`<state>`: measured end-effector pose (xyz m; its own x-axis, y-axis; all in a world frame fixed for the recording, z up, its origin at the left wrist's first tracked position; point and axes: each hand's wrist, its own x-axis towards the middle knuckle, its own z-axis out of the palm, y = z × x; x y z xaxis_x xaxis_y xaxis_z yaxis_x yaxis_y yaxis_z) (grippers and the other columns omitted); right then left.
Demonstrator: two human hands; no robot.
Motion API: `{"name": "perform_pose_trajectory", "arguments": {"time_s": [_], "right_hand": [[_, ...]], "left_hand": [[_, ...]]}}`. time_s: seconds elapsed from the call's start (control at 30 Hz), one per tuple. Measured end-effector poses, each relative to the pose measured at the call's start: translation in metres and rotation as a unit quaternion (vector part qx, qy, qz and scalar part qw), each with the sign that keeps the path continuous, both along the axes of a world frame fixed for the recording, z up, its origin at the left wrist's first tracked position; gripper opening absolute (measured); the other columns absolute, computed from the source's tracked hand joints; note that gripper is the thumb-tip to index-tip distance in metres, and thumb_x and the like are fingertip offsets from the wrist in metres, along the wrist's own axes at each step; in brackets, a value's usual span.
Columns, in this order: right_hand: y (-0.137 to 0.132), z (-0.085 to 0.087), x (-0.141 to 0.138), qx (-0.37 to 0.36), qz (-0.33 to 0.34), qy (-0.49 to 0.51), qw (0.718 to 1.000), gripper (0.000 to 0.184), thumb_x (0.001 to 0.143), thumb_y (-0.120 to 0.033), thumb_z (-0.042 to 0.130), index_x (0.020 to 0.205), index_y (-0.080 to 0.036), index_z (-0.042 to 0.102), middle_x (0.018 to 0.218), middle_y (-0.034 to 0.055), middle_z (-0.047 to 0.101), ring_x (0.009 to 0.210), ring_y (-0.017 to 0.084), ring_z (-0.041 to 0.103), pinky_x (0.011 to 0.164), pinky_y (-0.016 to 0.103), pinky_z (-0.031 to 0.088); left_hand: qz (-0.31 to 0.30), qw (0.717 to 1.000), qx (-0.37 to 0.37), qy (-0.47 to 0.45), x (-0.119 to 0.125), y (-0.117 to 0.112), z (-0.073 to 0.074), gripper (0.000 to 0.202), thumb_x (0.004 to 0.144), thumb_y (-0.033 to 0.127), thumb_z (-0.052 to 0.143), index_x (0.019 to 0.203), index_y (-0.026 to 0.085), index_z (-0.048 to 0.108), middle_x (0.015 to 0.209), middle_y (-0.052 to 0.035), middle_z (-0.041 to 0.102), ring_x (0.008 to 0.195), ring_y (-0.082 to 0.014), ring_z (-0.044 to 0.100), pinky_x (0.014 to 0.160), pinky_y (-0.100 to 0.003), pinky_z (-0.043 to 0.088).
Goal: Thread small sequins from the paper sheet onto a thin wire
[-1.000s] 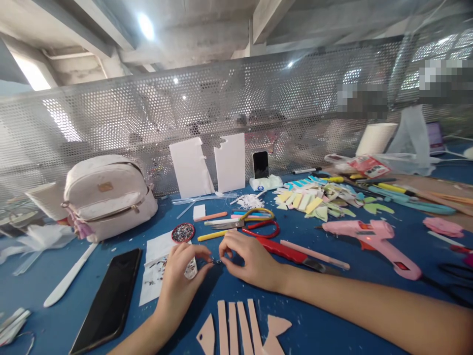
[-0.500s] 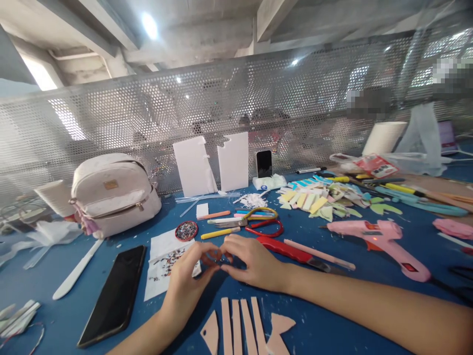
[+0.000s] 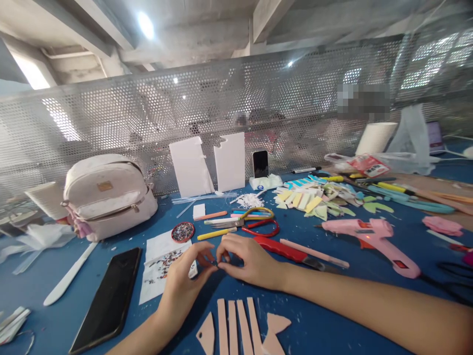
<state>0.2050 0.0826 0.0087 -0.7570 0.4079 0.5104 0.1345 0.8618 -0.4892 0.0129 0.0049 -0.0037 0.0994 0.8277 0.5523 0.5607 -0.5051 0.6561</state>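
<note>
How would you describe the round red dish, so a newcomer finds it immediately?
On the blue table, find white paper beside the left hand. At its far right corner is the round red dish of tiny pieces, unlike the slim yellow pen nearby.

Compared with a second ago, the left hand (image 3: 185, 276) sits farther right, and more of the dark scraps (image 3: 168, 264) on the white paper show past it. The right hand (image 3: 251, 261) is slightly farther left, baring a little more of the red-handled knife (image 3: 283, 249). The gap between the two hands' fingertips narrows until they nearly meet. At far upper right, a pixelated dark shape is gone from the perforated metal screen (image 3: 424, 69).
</note>
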Motion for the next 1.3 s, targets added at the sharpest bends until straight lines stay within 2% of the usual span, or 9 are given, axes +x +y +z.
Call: {"name": "perform_pose_trajectory", "arguments": {"time_s": [0.13, 0.37, 0.53, 0.6, 0.77, 0.97, 1.13, 1.3], "right_hand": [[-0.0004, 0.0012, 0.0000, 0.003, 0.019, -0.013, 1.000, 0.007, 0.089, -0.019, 0.061, 0.096, -0.018, 0.063, 0.080, 0.0000, 0.056, 0.075, 0.015, 0.053, 0.066, 0.025, 0.039], [-0.0005, 0.0027, -0.0007, -0.014, 0.028, -0.014, 0.999, 0.004, 0.089, -0.016, 0.060, 0.090, -0.018, 0.063, 0.078, -0.0002, 0.056, 0.074, 0.016, 0.053, 0.068, 0.025, 0.040], [0.0005, 0.0023, -0.0009, -0.024, 0.026, -0.019, 0.999, 0.003, 0.089, -0.015, 0.060, 0.089, -0.018, 0.061, 0.079, -0.0007, 0.055, 0.076, 0.016, 0.053, 0.068, 0.025, 0.039], [0.0004, 0.0035, -0.0008, -0.024, 0.035, -0.026, 0.999, 0.001, 0.091, -0.018, 0.060, 0.090, -0.018, 0.059, 0.080, -0.0005, 0.055, 0.075, 0.015, 0.053, 0.068, 0.025, 0.039], [0.0001, 0.0065, -0.0006, -0.028, 0.060, -0.055, 0.996, 0.016, 0.093, -0.031, 0.062, 0.087, -0.018, 0.056, 0.082, 0.0002, 0.056, 0.076, 0.016, 0.053, 0.067, 0.025, 0.039], [0.0021, 0.0044, -0.0010, -0.056, 0.057, -0.044, 0.996, 0.020, 0.095, -0.035, 0.060, 0.085, -0.018, 0.056, 0.083, 0.0002, 0.058, 0.075, 0.015, 0.054, 0.066, 0.025, 0.039], [0.0038, 0.0033, -0.0007, -0.091, 0.038, -0.009, 0.995, 0.016, 0.094, -0.032, 0.062, 0.089, -0.018, 0.059, 0.080, -0.0016, 0.055, 0.071, 0.013, 0.052, 0.064, 0.023, 0.038], [0.0031, 0.0026, -0.0005, -0.049, 0.043, -0.013, 0.998, 0.014, 0.090, -0.029, 0.068, 0.091, -0.017, 0.060, 0.075, -0.0037, 0.050, 0.071, 0.013, 0.050, 0.065, 0.023, 0.037]], "left_hand": [[0.020, 0.999, 0.025, 0.028, -0.0012, 0.0014, -0.0009, 0.024, 0.084, 0.013, 0.068, 0.104, 0.023, 0.059, 0.077, 0.0024, 0.060, 0.068, -0.0169, 0.061, 0.067, -0.028, 0.050], [0.016, 0.998, 0.034, 0.047, -0.0011, 0.0010, 0.0021, 0.016, 0.084, 0.013, 0.069, 0.093, 0.022, 0.058, 0.076, 0.0024, 0.058, 0.067, -0.0166, 0.059, 0.064, -0.026, 0.047], [0.013, 0.998, 0.036, 0.054, 0.0004, 0.0005, 0.0039, 0.018, 0.084, 0.011, 0.069, 0.092, 0.022, 0.058, 0.076, 0.0022, 0.058, 0.068, -0.0166, 0.058, 0.064, -0.025, 0.046], [0.011, 0.998, 0.037, 0.057, 0.0011, -0.0005, 0.0045, 0.017, 0.085, 0.011, 0.068, 0.092, 0.022, 0.058, 0.076, 0.0020, 0.058, 0.068, -0.0168, 0.058, 0.064, -0.025, 0.047], [-0.012, 0.997, 0.041, 0.064, 0.0033, -0.0037, 0.0064, 0.016, 0.087, 0.008, 0.063, 0.090, 0.023, 0.059, 0.080, 0.0005, 0.060, 0.071, -0.0164, 0.059, 0.065, -0.024, 0.049], [-0.022, 0.997, 0.036, 0.057, 0.0034, -0.0022, 0.0053, 0.016, 0.086, 0.007, 0.065, 0.091, 0.022, 0.060, 0.080, 0.0007, 0.062, 0.070, -0.0159, 0.062, 0.065, -0.023, 0.050], [-0.009, 0.998, 0.030, 0.051, 0.0013, -0.0014, 0.0041, 0.019, 0.085, 0.007, 0.067, 0.092, 0.022, 0.059, 0.080, 0.0015, 0.064, 0.070, -0.0157, 0.063, 0.066, -0.023, 0.050], [-0.003, 0.998, 0.039, 0.054, 0.0005, -0.0016, 0.0072, 0.016, 0.086, 0.008, 0.066, 0.089, 0.022, 0.059, 0.079, 0.0010, 0.061, 0.070, -0.0162, 0.060, 0.065, -0.024, 0.048]]}}
